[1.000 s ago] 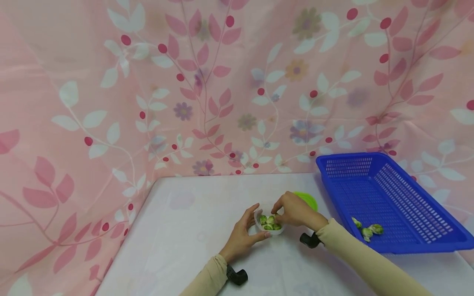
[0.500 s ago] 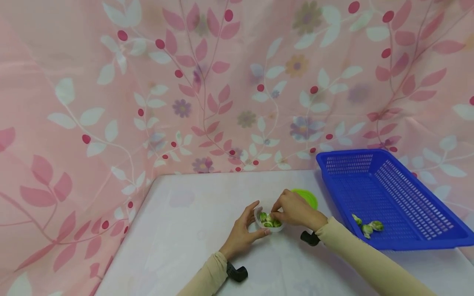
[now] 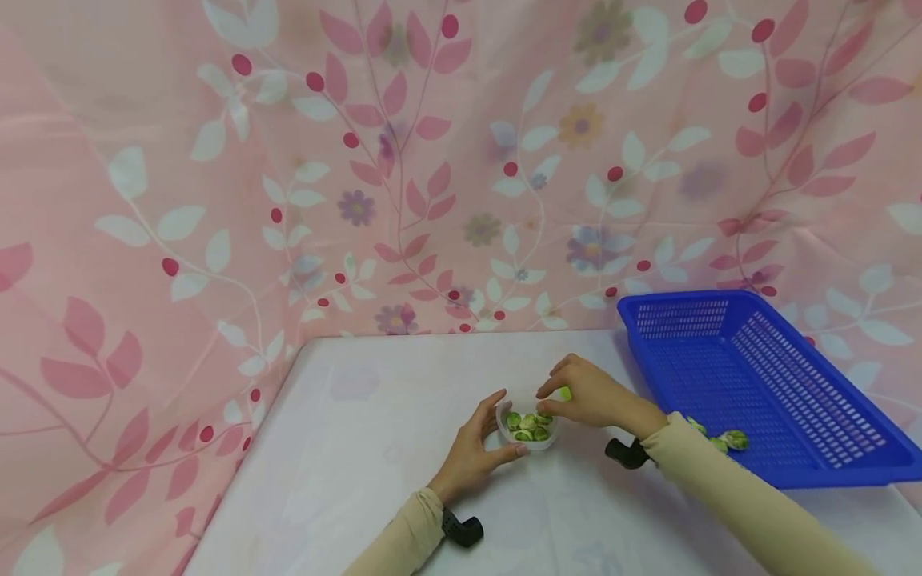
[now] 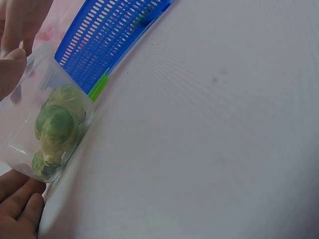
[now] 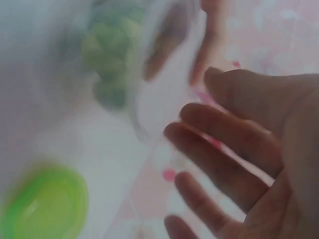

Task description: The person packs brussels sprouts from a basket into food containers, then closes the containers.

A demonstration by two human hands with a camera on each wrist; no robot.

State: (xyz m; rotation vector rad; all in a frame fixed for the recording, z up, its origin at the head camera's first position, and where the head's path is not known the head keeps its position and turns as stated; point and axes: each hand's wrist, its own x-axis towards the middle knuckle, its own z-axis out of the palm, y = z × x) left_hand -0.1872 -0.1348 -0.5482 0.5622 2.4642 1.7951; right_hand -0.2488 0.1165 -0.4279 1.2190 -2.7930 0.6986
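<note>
My left hand point(image 3: 468, 452) grips a small clear plastic tub point(image 4: 17, 142) between thumb and fingers, on the white table. Several Brussels sprouts point(image 3: 540, 433) lie inside it, also visible through its wall in the left wrist view. My right hand point(image 3: 594, 392) is just above and right of the tub's rim, fingers relaxed and apart. In the blurred right wrist view its thumb and fingers are spread, with nothing between them. Behind the right hand, a bright green lid point(image 5: 50, 204) is mostly hidden in the head view.
On the right stands a blue perforated basket point(image 3: 720, 376). A few Brussels sprouts point(image 3: 736, 439) lie in its near left corner, partly covered by my right sleeve point(image 3: 727, 480). A pink floral cloth point(image 3: 461, 160) hangs behind the white table point(image 3: 346, 464).
My right hand has drawn up and to the right, away from the sprouts in the tub, and its fingers have loosened. The left hand keeps its hold on the tub.
</note>
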